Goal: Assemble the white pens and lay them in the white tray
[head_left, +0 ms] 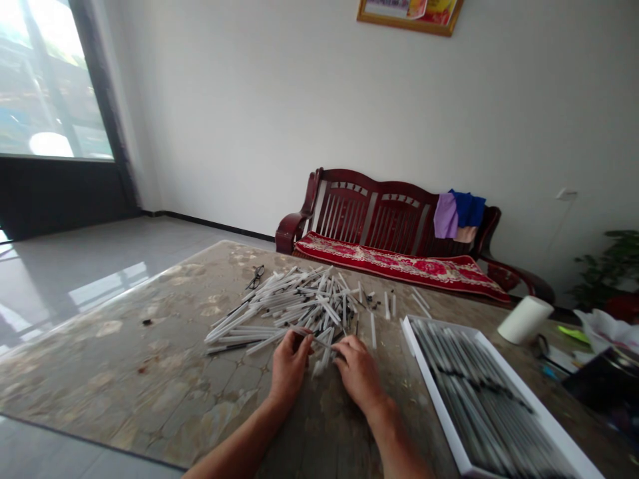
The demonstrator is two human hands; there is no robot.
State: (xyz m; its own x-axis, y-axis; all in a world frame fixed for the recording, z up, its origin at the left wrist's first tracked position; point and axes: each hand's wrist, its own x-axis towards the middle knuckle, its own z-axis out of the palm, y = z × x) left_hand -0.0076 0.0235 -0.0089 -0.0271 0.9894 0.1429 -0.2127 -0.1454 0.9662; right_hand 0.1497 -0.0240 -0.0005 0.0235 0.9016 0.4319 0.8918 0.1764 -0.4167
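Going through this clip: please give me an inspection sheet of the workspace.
Surface: marble-patterned table top, with a few dark marks.
Job's things: loose pile of white pen tubes; white tray holding rows of pens.
Clutter: eyeglasses, small black parts, white paper roll.
Hands: left hand and right hand at the pile's near edge, a white tube between them.
Cables: nothing seen on the table.
Surroundings: wooden bench with red cushion, window, potted plant.
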